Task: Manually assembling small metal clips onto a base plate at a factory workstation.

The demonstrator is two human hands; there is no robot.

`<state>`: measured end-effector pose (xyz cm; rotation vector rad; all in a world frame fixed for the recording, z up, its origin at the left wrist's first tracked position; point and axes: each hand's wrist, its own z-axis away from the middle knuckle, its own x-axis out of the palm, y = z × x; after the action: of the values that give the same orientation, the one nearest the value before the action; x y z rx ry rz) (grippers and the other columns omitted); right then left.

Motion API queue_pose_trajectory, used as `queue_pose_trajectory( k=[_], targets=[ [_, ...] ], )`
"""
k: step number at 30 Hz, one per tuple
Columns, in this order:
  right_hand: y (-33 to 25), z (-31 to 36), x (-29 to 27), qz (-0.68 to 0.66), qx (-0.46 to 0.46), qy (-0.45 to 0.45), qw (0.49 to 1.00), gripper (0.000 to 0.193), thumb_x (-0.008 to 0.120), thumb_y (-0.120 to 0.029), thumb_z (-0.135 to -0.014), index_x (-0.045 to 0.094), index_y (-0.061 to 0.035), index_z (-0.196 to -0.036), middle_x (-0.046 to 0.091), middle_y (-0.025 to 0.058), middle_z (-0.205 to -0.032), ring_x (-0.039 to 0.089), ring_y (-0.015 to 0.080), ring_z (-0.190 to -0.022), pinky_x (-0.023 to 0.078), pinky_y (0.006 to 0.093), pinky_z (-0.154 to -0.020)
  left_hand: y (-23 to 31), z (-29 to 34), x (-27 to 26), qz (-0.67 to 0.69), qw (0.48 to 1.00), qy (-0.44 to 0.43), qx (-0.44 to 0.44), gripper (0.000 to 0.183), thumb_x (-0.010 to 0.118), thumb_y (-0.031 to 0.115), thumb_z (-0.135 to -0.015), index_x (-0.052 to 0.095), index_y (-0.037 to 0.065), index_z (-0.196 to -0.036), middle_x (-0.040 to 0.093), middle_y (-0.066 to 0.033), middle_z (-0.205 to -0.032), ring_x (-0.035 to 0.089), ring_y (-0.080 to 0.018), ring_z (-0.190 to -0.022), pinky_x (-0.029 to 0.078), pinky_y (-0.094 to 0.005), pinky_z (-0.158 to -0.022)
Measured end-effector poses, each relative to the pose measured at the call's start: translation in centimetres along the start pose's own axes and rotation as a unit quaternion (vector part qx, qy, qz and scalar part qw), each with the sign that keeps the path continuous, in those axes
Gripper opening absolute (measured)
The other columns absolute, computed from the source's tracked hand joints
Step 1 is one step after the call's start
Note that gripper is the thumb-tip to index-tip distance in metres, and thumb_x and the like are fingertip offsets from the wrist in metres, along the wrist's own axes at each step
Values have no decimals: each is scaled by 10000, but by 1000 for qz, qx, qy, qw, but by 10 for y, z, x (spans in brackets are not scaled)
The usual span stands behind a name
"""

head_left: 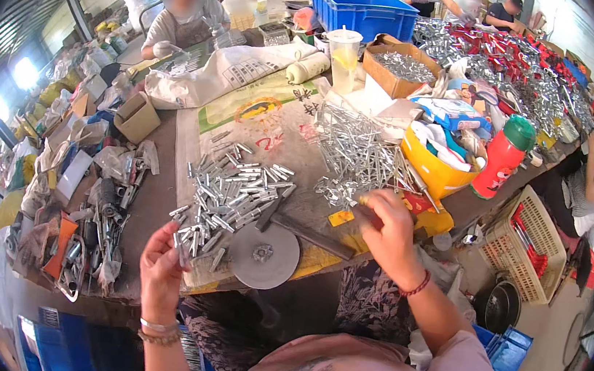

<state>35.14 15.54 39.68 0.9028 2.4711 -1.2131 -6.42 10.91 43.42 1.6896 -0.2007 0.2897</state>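
My left hand [161, 267] is at the near left edge of a pile of silver metal tubes [234, 193], fingers pinched around one small metal tube [182, 256]. My right hand [390, 233] hovers by a heap of small shiny metal parts [340, 190], fingertips drawn together; anything between them is too small to make out. Between my hands lies a round grey metal disc [263, 256] with a small hub at its middle. A hammer [313, 236] rests beside the disc, its handle toward my right hand. Long thin metal rods [356, 145] are heaped beyond my right hand.
A yellow container [437, 165] of cloths and a red bottle [503, 159] with a green cap stand at right. Behind are a drink cup [342, 62], a cardboard box [400, 69] and a blue bin [364, 10]. Metal tools [105, 226] crowd the left; several people work around.
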Motion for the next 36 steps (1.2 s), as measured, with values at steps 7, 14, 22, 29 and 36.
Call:
queue_pose_trajectory(
  k=[7,14,22,29,36],
  targets=[
    [40,-78,28,188,-73,-34,979,201,806,-105,-834,764,-70,-1027,672,131,-1064,677,344,-1077,565,482,-900,-37,50,54,224,972,-6,-76,462,768,127,-989,628,-19,-1404,679,-42,-981,656,-148,-848,634,-305,-759],
    [56,-117,62,351,-43,-135,926,163,818,-157,-814,775,-39,-917,655,129,-1135,631,328,-1170,545,468,-964,-41,57,71,-6,996,32,-86,227,745,-41,-965,674,49,-1161,739,-35,-1014,726,-131,-877,639,-297,-789],
    [57,-103,29,57,11,-47,997,146,839,-142,-856,794,-97,-988,737,86,-1019,720,298,-959,566,406,-835,-52,49,69,-260,965,9,-27,192,758,-31,-967,707,25,-1144,718,-5,-994,661,-58,-837,551,-227,-748],
    [-40,-50,28,-112,-54,-148,981,188,772,-25,-942,748,-78,-1121,731,74,-917,703,200,-831,558,349,-741,-32,48,62,-468,878,-46,87,214,769,-17,-942,765,18,-1154,709,-61,-974,672,-162,-824,542,-303,-737],
    [-85,7,57,-12,-214,-246,945,158,728,-7,-832,715,-67,-978,628,81,-930,650,305,-927,556,424,-823,-38,41,63,-510,845,-28,160,175,803,10,-919,788,21,-1093,693,-106,-963,680,-261,-869,534,-354,-762]
  ],
)
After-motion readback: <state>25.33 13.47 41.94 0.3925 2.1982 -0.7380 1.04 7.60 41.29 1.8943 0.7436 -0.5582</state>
